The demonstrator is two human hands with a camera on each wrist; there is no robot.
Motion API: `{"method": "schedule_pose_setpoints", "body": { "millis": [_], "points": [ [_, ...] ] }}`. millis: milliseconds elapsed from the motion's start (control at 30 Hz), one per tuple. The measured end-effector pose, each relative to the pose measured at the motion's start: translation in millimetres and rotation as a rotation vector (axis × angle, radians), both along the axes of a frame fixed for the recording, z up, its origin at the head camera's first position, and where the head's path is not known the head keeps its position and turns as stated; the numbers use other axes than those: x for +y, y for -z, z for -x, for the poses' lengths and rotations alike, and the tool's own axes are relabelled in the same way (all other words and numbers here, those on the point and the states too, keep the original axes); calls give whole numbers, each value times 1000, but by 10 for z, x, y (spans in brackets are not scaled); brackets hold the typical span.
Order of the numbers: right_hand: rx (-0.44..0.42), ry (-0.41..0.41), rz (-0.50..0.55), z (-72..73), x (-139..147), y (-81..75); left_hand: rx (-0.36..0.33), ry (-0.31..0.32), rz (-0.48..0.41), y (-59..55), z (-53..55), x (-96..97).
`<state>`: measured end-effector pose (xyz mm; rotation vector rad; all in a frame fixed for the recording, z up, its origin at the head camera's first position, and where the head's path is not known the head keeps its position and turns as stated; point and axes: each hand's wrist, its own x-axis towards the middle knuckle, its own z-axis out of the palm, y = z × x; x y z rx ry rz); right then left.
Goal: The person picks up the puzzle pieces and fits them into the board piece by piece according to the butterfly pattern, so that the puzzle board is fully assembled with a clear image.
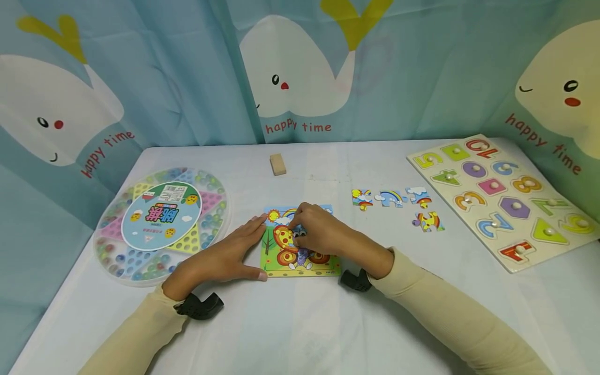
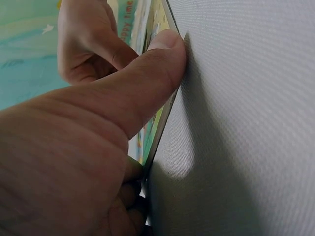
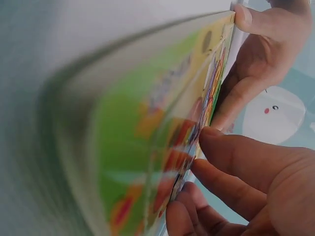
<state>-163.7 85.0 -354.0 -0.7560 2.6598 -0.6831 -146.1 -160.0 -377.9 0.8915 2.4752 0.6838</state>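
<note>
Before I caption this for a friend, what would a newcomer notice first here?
Probably the big white whales on the blue curtain at the back. Then the hands at mid-table: the left hand at the puzzle board's left edge, the right hand over its picture. A round game board lies left, a number board right.

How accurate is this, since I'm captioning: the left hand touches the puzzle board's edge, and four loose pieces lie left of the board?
Not quite: the four loose pieces lie right of the puzzle board, as the head view shows. The left hand does touch its edge.
</note>
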Motion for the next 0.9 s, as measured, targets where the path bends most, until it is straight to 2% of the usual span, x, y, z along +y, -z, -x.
{"method": "schedule_pose_setpoints", "body": {
  "millis": [333, 567, 733, 900],
  "points": [
    [-117, 36, 180, 57, 202, -52, -2, -5, 2, -2, 0, 5],
    [-138, 83, 256, 52, 387, -58, -2, -14, 6, -18, -14, 5],
    [-88, 123, 286, 46, 500, -64, -4, -13, 5, -20, -16, 7],
    [-17, 127, 323, 56, 640, -65, -6, -13, 5, -16, -18, 13]
  ]
}}
